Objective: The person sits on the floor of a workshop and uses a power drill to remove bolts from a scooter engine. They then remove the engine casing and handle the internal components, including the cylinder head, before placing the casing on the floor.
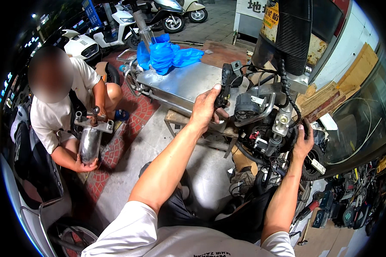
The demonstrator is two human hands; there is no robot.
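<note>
My left hand (206, 107) is closed around a black wired part (224, 88), thumb on top, at the edge of a metal-topped bench. Beside it is a round dark lamp (247, 106) with a metal bracket. To the right, my right hand (303, 140) is raised with its fingers apart, next to a black wrapped cable (284, 79) and a silver metal column (283, 122); whether its fingertips touch anything is hard to see. Below the column lies a tangle of wires and small parts (261, 141).
At left a crouching person (68, 98) holds a metal fork with a fender (90, 137). A blue plastic bag (163, 55) lies on the bench top (176, 81). A tyre (315, 160), wooden boards (330, 96) and many tools (347, 210) crowd the right. Parked scooters (116, 28) stand behind.
</note>
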